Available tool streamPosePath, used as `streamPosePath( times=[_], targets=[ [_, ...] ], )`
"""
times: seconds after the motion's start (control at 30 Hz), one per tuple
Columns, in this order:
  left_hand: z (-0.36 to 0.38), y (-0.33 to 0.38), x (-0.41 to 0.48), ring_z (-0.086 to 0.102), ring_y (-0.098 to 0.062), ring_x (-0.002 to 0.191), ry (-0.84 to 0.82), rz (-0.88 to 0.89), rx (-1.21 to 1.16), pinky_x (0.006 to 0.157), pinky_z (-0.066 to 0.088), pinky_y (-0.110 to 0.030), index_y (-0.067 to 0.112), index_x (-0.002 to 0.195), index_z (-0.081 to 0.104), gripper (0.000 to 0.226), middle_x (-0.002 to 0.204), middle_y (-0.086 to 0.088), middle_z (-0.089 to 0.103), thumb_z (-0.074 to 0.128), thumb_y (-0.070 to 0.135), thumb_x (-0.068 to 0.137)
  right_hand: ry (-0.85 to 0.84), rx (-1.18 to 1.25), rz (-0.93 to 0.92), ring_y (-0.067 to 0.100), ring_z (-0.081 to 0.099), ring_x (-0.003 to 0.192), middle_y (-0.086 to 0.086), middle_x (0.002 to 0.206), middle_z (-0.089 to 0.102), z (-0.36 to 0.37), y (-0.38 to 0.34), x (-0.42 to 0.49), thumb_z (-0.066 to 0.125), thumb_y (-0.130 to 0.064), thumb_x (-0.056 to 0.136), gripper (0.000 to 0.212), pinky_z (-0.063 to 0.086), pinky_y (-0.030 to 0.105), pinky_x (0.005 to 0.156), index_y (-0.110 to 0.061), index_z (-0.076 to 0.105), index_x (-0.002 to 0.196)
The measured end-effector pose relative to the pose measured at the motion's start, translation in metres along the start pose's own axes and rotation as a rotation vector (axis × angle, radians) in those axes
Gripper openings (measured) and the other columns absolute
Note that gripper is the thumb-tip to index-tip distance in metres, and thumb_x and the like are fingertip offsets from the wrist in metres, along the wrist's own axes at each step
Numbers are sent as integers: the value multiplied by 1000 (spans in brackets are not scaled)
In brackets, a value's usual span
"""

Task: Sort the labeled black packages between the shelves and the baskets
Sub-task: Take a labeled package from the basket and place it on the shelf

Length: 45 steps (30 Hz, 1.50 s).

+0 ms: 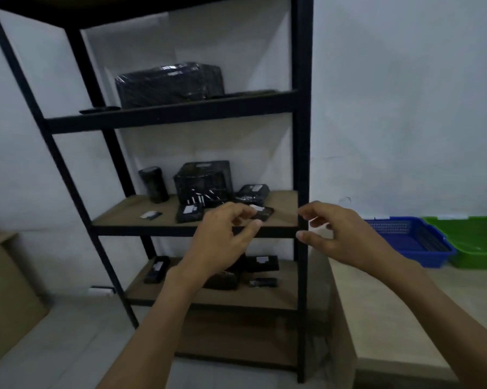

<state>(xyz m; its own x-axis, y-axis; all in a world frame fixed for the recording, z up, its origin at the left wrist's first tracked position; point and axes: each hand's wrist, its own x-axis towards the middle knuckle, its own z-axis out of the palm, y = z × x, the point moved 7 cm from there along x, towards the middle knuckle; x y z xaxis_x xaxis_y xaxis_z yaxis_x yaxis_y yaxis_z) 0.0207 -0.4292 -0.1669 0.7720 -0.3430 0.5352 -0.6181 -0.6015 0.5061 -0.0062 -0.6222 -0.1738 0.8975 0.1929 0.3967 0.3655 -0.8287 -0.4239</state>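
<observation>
Left hand (222, 237) is pinched on a small black package (264, 214) at the front right of the middle shelf (118, 214), label turned up, presumably so it can be read. Right hand (337, 237) is held half-open and empty just right of that shelf, likely readied to take it.

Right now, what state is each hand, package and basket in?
left hand: fingers at the small labeled package, grip unclear
right hand: loosely curled, holding nothing
small labeled package: at the middle shelf front, label up
cylindrical package: upright on middle shelf
large wrapped package: resting on upper shelf
blue basket: upright, contents unclear
green basket: upright, beside the blue one
</observation>
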Motion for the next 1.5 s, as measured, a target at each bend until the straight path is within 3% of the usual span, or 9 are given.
streamPosePath(
  times=[0.13,0.43,0.53,0.63,0.73,0.97,1.27,1.4,1.5],
  targets=[
    [-49,-20,0,59,-4,96,40,10,26,84,53,-31,24,112,65,26,103,10,63,61,37,89,16,-5,-66,5,56,100,-10,115,58,2,-47,28,64,-39,85,39,47,22,85,-28,53,120],
    [-143,-90,19,59,-1,93,183,-26,131,78,47,-18,24,108,67,23,100,10,65,63,35,88,45,-5,-241,3,56,100,-11,113,60,34,-117,126,64,-41,84,40,51,29,88,-32,52,121],
    [-171,-113,33,59,-2,92,217,-22,164,79,49,-21,22,109,67,24,99,10,64,63,34,88,42,-17,-288,3,55,100,-11,115,59,50,-138,161,64,-41,84,40,49,24,87,-32,52,121],
    [-197,-137,50,58,1,88,233,-10,213,72,44,-13,22,107,67,22,95,12,63,63,33,89,24,-42,-329,3,54,102,-11,117,59,66,-162,194,63,-42,85,41,43,20,85,-31,51,123],
    [-224,-169,70,58,2,88,264,-7,223,69,41,-11,23,108,66,24,95,13,62,62,36,88,33,-68,-362,5,54,105,-10,119,59,80,-187,230,61,-41,86,40,46,25,88,-31,50,123],
    [-289,-276,115,59,-4,94,276,-8,252,81,52,-28,22,110,66,26,101,8,64,63,37,89,52,-143,-414,2,44,109,-11,126,50,133,-247,327,59,-42,88,42,42,30,98,-31,47,127],
    [-379,-396,193,61,-5,95,245,51,244,83,49,-21,18,112,66,28,100,11,63,65,33,89,158,-169,-410,4,49,108,-11,122,51,195,-324,458,61,-43,86,41,47,33,93,-30,51,124],
    [-407,-440,224,59,-14,101,330,90,304,91,50,-36,17,116,64,32,109,2,64,65,32,88,177,-176,-401,6,49,106,-11,118,50,211,-344,511,61,-42,87,40,45,30,91,-29,51,124],
    [-417,-473,247,54,-17,105,355,121,404,95,45,-42,17,120,61,37,114,-2,63,63,38,89,167,-205,-405,11,52,102,-11,110,50,222,-356,553,59,-40,88,35,47,37,90,-27,53,120]
  ],
)
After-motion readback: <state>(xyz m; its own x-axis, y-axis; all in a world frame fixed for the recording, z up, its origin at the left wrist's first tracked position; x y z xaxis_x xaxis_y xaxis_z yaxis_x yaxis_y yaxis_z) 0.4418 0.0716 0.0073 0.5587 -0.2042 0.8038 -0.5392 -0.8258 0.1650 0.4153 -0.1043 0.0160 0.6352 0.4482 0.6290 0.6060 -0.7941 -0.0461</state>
